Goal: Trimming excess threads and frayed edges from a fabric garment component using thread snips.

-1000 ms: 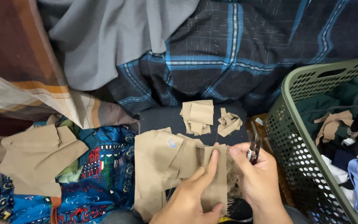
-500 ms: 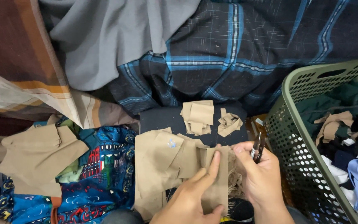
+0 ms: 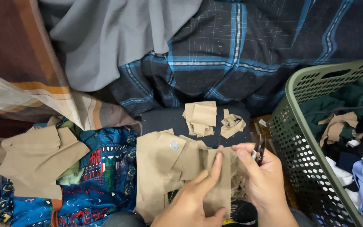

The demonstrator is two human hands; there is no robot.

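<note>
At 3 o'clock an olive-green perforated laundry basket (image 3: 299,168) stands with its rim tilted toward the middle, holding a jumble of cloth scraps: dark green, tan, white, navy and a pale blue strip. Just beside its wall, at 5 o'clock, the right hand (image 3: 263,178) pinches the fraying edge of a tan fabric piece (image 3: 190,168) between thumb and forefinger, while the remaining fingers close around small dark thread snips (image 3: 259,150), whose tips point up. The left hand (image 3: 198,197), at 6 o'clock, lies flat on the same tan piece, forefinger stretched along it and pressing it down, grip spread rather than closed. The tan piece lies in the lower centre, overlapping further tan cut pieces to its left. At 12 o'clock from the hands, two small stacks of tan offcuts (image 3: 200,117) rest on a dark cloth. At 9 o'clock a larger tan cloth (image 3: 38,157) lies over blue patterned fabric (image 3: 101,176). A dark plaid blanket (image 3: 248,50) and grey cloth (image 3: 114,38) close off the top edge; little bare room remains between basket and piles.
</note>
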